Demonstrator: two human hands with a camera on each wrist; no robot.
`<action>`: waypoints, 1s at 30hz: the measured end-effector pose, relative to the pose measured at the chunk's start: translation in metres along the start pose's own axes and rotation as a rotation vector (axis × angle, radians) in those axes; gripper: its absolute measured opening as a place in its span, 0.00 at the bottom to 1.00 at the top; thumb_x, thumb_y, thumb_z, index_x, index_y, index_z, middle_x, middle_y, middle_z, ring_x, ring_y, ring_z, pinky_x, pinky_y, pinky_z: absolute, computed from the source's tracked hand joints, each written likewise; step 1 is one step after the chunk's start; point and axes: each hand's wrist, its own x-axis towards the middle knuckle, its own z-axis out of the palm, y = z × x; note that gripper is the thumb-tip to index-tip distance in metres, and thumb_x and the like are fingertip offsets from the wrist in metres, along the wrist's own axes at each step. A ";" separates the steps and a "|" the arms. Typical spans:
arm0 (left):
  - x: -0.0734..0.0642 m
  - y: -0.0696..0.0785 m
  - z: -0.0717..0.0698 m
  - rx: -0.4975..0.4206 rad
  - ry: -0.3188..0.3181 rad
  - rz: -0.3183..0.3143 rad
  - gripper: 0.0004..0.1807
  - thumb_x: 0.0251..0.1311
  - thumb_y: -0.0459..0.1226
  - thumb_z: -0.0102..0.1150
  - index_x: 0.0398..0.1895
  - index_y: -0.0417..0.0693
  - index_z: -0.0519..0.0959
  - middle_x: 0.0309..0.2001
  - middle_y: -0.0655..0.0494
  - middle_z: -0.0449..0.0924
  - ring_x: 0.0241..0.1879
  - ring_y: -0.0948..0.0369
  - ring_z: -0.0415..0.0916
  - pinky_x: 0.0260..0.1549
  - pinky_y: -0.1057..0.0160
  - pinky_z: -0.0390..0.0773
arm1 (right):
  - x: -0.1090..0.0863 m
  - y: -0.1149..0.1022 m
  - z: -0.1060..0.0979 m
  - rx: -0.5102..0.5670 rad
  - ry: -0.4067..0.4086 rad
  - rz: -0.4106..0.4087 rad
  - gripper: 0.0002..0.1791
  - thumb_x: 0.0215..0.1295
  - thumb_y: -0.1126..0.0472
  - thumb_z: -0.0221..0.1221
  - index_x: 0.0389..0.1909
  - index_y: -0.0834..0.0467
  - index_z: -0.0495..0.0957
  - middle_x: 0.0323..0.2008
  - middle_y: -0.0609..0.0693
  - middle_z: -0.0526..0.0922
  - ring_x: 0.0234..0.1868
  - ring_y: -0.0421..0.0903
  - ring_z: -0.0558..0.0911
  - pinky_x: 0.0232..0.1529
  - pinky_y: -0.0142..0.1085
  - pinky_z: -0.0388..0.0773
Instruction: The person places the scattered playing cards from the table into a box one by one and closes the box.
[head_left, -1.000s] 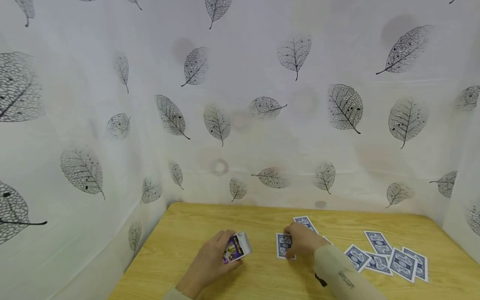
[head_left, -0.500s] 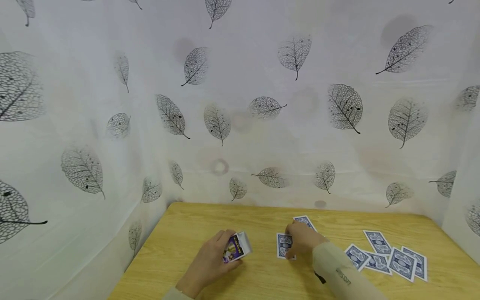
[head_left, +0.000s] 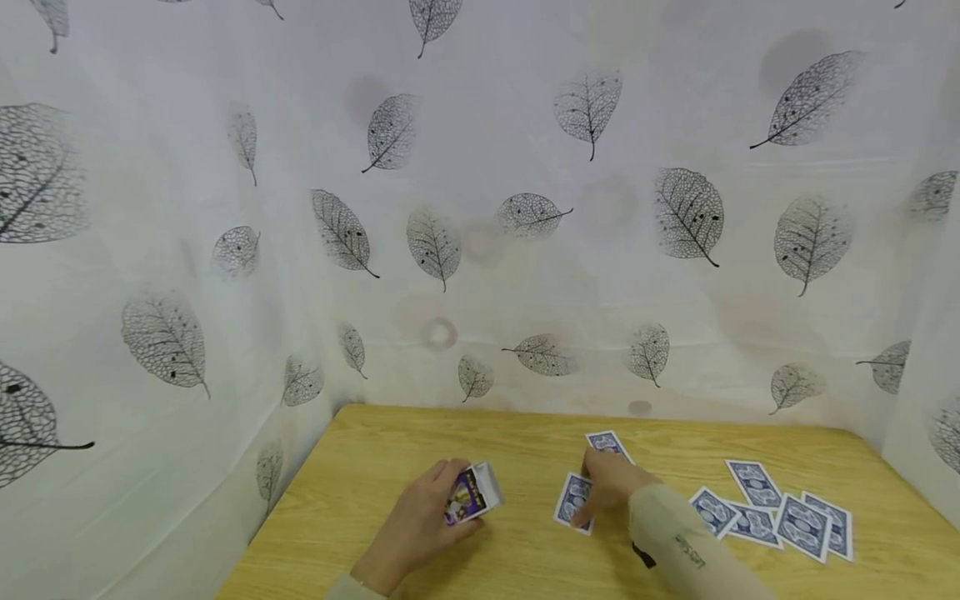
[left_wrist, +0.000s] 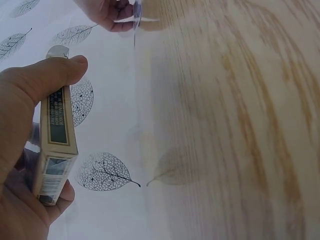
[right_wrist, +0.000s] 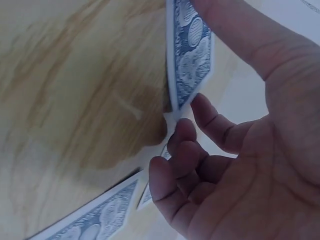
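My left hand (head_left: 423, 517) grips a small playing-card box (head_left: 467, 497), purple with a picture on its front. Its white end points up and to the right. In the left wrist view, thumb and fingers wrap the box's sides, and a barcode marks its lower end. My right hand (head_left: 617, 479) pinches a blue-backed playing card (head_left: 572, 498) by its right side, thumb near and index finger far. The right wrist view shows this card (right_wrist: 191, 55) tilted, with a corner at the fingertips. Just beyond the right hand lies another card (head_left: 604, 442), partly covered by it.
On the right of the wooden table (head_left: 420, 433), several face-down cards lie loosely, some overlapping; one (head_left: 754, 483) sits farthest back. A pale curtain (head_left: 480, 283) with leaf prints stands behind the table and along its left side.
The pinched card has turned clockwise, and its near end has come slightly closer to me. My right hand has shifted a little right. The left hand and box have stayed put.
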 end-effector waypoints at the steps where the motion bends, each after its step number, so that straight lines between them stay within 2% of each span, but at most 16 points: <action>1: 0.000 0.000 0.000 0.001 0.002 0.000 0.38 0.51 0.45 0.85 0.63 0.48 0.76 0.45 0.58 0.81 0.37 0.70 0.75 0.36 0.70 0.81 | 0.000 0.002 0.001 0.014 -0.002 0.011 0.36 0.39 0.50 0.88 0.45 0.58 0.77 0.38 0.50 0.81 0.40 0.48 0.80 0.52 0.50 0.83; 4: 0.001 0.000 0.002 0.015 0.007 0.002 0.38 0.50 0.45 0.85 0.63 0.47 0.76 0.44 0.58 0.82 0.37 0.69 0.76 0.36 0.70 0.82 | 0.001 0.009 0.003 0.054 -0.002 0.016 0.34 0.41 0.50 0.87 0.43 0.58 0.77 0.36 0.49 0.80 0.39 0.47 0.79 0.48 0.46 0.82; 7: 0.001 0.000 0.002 0.015 0.005 0.002 0.38 0.50 0.45 0.85 0.63 0.47 0.76 0.44 0.58 0.81 0.37 0.69 0.76 0.36 0.70 0.82 | 0.001 0.017 0.002 0.103 0.041 -0.013 0.29 0.44 0.54 0.86 0.40 0.57 0.78 0.35 0.49 0.80 0.38 0.46 0.78 0.45 0.43 0.81; 11: 0.000 0.000 0.003 0.019 -0.005 -0.005 0.38 0.51 0.46 0.85 0.63 0.47 0.76 0.44 0.59 0.81 0.37 0.69 0.76 0.36 0.70 0.82 | -0.003 0.029 -0.003 0.165 0.136 -0.110 0.19 0.51 0.62 0.81 0.34 0.58 0.78 0.31 0.48 0.79 0.34 0.45 0.75 0.38 0.38 0.77; 15: 0.000 0.000 0.005 0.018 -0.018 -0.012 0.38 0.52 0.46 0.84 0.64 0.47 0.76 0.45 0.58 0.82 0.38 0.70 0.77 0.37 0.70 0.82 | -0.013 0.040 -0.012 0.241 0.169 -0.194 0.13 0.60 0.65 0.75 0.31 0.58 0.78 0.28 0.47 0.79 0.30 0.43 0.74 0.31 0.33 0.72; 21: -0.001 0.000 0.005 0.033 -0.001 -0.007 0.38 0.50 0.46 0.85 0.63 0.47 0.76 0.45 0.58 0.82 0.37 0.70 0.76 0.36 0.70 0.82 | -0.026 0.046 -0.026 0.315 0.161 -0.253 0.08 0.69 0.64 0.69 0.32 0.59 0.80 0.29 0.48 0.81 0.30 0.42 0.75 0.30 0.30 0.74; 30: 0.000 0.002 0.001 0.009 -0.009 -0.003 0.38 0.52 0.46 0.84 0.64 0.46 0.76 0.46 0.57 0.82 0.38 0.69 0.77 0.37 0.70 0.82 | -0.042 0.037 -0.034 0.423 0.176 -0.277 0.08 0.72 0.59 0.68 0.37 0.59 0.83 0.30 0.50 0.84 0.30 0.43 0.80 0.31 0.32 0.79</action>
